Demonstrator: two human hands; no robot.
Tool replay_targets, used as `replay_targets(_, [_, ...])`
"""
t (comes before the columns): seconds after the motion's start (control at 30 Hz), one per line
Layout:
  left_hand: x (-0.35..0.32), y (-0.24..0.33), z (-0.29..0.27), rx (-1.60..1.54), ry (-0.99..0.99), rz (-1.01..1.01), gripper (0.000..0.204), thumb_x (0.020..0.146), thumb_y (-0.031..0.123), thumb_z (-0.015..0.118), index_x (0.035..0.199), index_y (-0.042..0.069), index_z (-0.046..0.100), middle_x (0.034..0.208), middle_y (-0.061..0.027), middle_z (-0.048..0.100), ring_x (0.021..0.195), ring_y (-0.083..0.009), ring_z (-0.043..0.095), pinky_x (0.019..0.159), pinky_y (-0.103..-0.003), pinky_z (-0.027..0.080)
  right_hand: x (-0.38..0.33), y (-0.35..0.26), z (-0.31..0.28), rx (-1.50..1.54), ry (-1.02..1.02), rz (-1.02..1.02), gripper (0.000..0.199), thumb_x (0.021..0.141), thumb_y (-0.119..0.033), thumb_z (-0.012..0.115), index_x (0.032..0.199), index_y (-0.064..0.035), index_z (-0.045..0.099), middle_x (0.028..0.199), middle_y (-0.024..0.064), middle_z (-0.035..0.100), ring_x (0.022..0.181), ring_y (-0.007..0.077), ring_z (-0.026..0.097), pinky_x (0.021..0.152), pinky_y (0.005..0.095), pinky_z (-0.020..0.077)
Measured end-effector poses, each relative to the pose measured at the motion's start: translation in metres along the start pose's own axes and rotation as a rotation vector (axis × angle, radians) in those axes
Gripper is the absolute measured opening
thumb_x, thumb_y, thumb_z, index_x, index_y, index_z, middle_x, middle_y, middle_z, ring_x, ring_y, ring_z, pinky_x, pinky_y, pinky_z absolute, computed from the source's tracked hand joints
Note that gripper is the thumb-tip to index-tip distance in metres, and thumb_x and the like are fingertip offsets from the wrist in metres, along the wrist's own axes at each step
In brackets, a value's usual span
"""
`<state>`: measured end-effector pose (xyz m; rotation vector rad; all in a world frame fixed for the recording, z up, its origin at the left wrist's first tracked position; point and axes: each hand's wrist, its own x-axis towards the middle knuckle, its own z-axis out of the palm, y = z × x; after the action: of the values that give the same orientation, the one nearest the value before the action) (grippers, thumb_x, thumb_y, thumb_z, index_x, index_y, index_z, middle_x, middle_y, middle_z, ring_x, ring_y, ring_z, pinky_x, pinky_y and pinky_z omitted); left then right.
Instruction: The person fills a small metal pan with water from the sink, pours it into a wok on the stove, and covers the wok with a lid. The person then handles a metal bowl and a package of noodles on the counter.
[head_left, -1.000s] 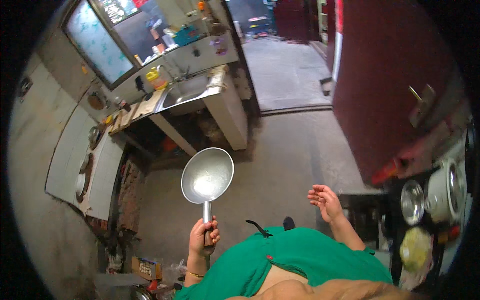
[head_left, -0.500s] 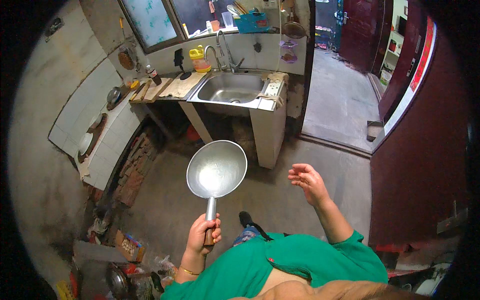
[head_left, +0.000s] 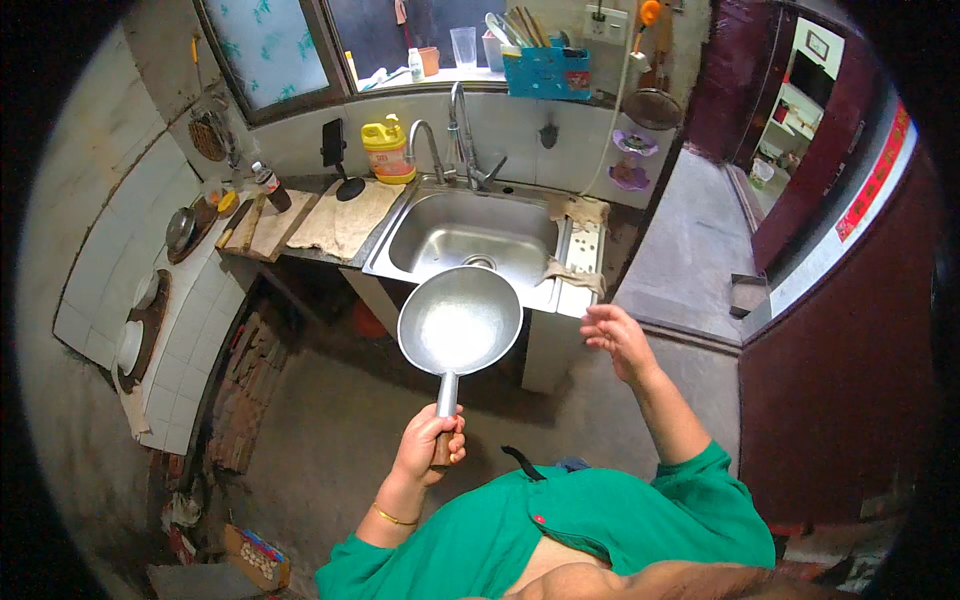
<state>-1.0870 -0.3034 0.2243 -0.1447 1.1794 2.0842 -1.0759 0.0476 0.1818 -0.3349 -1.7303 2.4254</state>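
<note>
My left hand grips the handle of a round silver metal pan and holds it out in front of me, bowl facing up and empty. The pan's far rim overlaps the front edge of a steel sink. My right hand is raised to the right of the pan with its fingers spread, holding nothing, near the sink's right corner. I wear a green top.
A tap stands behind the sink, a yellow bottle to its left. A cloth and wooden boards lie on the counter. A tiled stove runs along the left wall. A dark red door stands at right.
The view has swung toward the sink, which is now closer and straight ahead. The pan stays in my left hand; my right hand is still raised and open.
</note>
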Motion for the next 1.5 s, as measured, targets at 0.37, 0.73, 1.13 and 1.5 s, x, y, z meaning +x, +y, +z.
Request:
replay_targets(0.37, [0.154, 0.081, 0.024, 0.007, 0.072, -0.048, 0.024, 0.083, 0.006, 0.052, 0.105, 0.001, 0.044, 0.076, -0.0075, 0.050, 0.051, -0.0135, 0.049, 0.044, -0.028, 0.042, 0.362, 0.003, 0.008, -0.717, -0.013, -0.318, 0.045, 0.072, -0.014, 0.054, 0.115, -0.0015, 0.052, 0.114, 0.0162, 0.054, 0.104, 0.0283, 0.053, 0.089, 0.0370, 0.0431])
replay_targets(0.73, [0.253, 0.137, 0.047, 0.035, 0.169, -0.051, 0.032, 0.079, 0.011, 0.055, 0.108, 0.002, 0.046, 0.077, -0.0065, 0.051, 0.050, -0.0134, 0.047, 0.042, -0.028, 0.040, 0.563, 0.025, 0.017, -1.486, 0.012, -0.664, 0.048, 0.068, -0.001, 0.049, 0.116, 0.0000, 0.049, 0.123, 0.0203, 0.047, 0.116, 0.0359, 0.044, 0.100, 0.0404, 0.0362])
replay_targets(1.13, [0.283, 0.160, 0.026, 0.005, 0.096, -0.091, 0.022, 0.082, 0.007, 0.052, 0.102, 0.003, 0.045, 0.075, -0.0054, 0.052, 0.048, -0.0122, 0.050, 0.041, -0.026, 0.042, 0.526, 0.034, 0.014, -1.344, 0.019, -0.585, 0.044, 0.069, -0.001, 0.050, 0.113, -0.0014, 0.052, 0.120, 0.0198, 0.049, 0.111, 0.0360, 0.047, 0.097, 0.0419, 0.0388])
replay_targets(1.5, [0.296, 0.191, -0.004, 0.103, 0.018, -0.121, 0.023, 0.083, 0.006, 0.050, 0.104, 0.001, 0.043, 0.075, -0.0056, 0.051, 0.049, -0.0123, 0.050, 0.041, -0.026, 0.043, 0.528, 0.027, 0.027, -0.864, 0.176, -0.170, 0.053, 0.070, -0.010, 0.055, 0.122, -0.0033, 0.048, 0.112, 0.0209, 0.057, 0.104, 0.0337, 0.052, 0.090, 0.0398, 0.0428])
